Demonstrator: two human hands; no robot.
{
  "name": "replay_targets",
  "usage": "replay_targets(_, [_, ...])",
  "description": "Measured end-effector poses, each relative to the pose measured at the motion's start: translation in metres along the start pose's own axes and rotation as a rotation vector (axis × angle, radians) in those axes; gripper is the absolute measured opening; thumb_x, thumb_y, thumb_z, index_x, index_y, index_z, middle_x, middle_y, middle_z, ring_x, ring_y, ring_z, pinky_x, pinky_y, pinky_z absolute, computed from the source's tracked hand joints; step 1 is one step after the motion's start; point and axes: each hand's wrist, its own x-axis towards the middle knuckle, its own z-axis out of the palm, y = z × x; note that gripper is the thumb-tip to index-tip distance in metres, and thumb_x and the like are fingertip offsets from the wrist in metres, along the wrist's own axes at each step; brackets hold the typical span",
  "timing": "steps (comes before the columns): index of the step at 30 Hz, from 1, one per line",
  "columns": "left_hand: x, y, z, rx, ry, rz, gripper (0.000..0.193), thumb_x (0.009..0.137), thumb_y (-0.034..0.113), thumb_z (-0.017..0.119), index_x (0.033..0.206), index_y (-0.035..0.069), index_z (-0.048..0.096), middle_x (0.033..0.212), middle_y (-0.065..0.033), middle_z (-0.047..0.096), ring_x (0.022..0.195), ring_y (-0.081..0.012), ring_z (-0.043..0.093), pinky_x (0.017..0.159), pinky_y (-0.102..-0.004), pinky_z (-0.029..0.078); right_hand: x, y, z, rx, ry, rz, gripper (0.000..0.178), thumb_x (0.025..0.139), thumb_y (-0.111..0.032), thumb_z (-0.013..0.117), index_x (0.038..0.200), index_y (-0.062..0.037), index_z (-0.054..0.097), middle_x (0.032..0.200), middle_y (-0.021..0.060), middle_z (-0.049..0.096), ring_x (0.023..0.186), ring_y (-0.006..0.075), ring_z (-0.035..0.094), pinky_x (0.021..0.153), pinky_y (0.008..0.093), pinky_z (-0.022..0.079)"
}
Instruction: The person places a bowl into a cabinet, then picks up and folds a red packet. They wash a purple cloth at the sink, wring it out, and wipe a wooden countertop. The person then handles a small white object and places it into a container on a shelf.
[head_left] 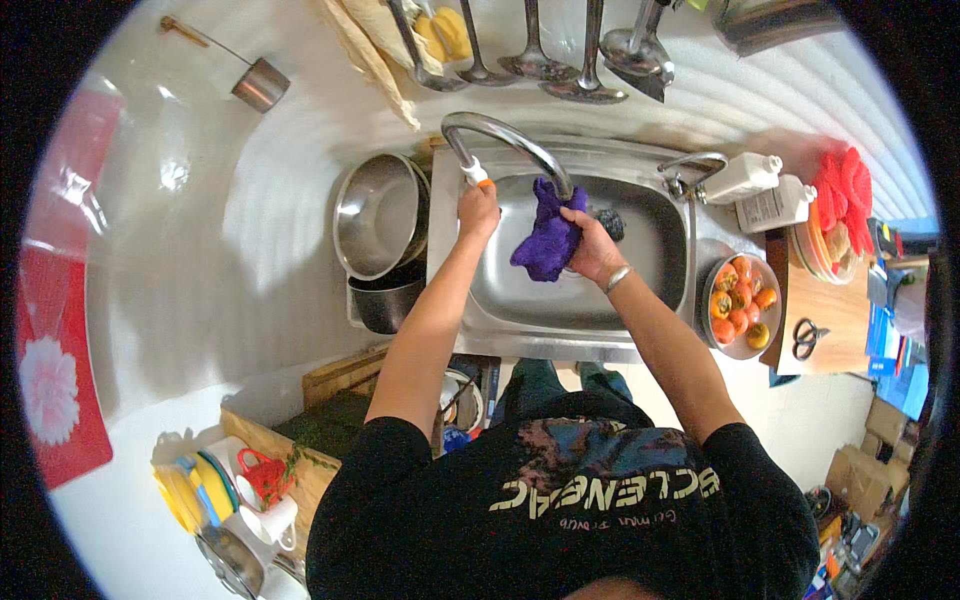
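Observation:
Over the left part of the steel sink [640, 285], my left hand [478, 212] is closed around the white and orange nozzle [474, 172] at the end of the curved faucet [505, 122]. My right hand [597, 250] grips a bunched purple cloth [550, 240] beside the lower end of the faucet neck. One corner of the cloth rises against the pipe and the rest hangs over the basin. Just right of that hand, a dark scouring pad [609, 224] lies in the sink. Parts of the fingers on both hands are hidden.
Steel basins [378, 215] and a dark pot [388, 300] stand left of the sink. To the right are a bowl of orange fruit [740, 300], white bottles [775, 203], a second tap [695, 170] and black scissors [808, 338]. Ladles [540, 65] hang above the back edge.

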Motion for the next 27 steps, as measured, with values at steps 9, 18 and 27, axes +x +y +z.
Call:
replay_targets(9, [-0.027, 0.046, -0.027, -0.226, -0.218, -0.027, 0.039, 0.101, 0.030, 0.044, 0.111, -0.004, 0.061, 0.091, -0.0171, 0.069, 0.070, -0.0235, 0.072, 0.062, -0.0339, 0.056, 0.009, 0.003, 0.007, 0.109, 0.060, -0.095, 0.031, 0.096, -0.030, 0.060, 0.117, -0.0069, 0.060, 0.108, 0.0095, 0.067, 0.099, 0.0263, 0.066, 0.093, 0.0447, 0.053])
replay_targets(18, [-0.073, 0.023, 0.002, -0.251, -0.085, -0.292, 0.072, 0.099, 0.055, 0.047, 0.144, -0.001, 0.043, 0.143, -0.0211, 0.050, 0.128, -0.0310, 0.054, 0.105, -0.0448, 0.044, 0.007, -0.006, 0.025, 0.261, 0.016, -0.167, 0.034, 0.097, -0.039, 0.060, 0.111, -0.0084, 0.064, 0.101, 0.0085, 0.069, 0.094, 0.0254, 0.067, 0.091, 0.0453, 0.053])
replay_targets(27, [-0.076, 0.054, 0.056, -1.414, -0.734, -0.767, 0.059, 0.092, 0.066, 0.048, 0.113, 0.014, 0.065, 0.110, -0.0083, 0.067, 0.094, -0.0270, 0.067, 0.084, -0.0444, 0.055, 0.026, 0.031, 0.001, -0.617, 0.411, -0.487, 0.065, 0.068, 0.008, 0.059, 0.130, -0.0108, 0.062, 0.114, 0.0093, 0.066, 0.103, 0.0239, 0.062, 0.091, 0.0333, 0.050])
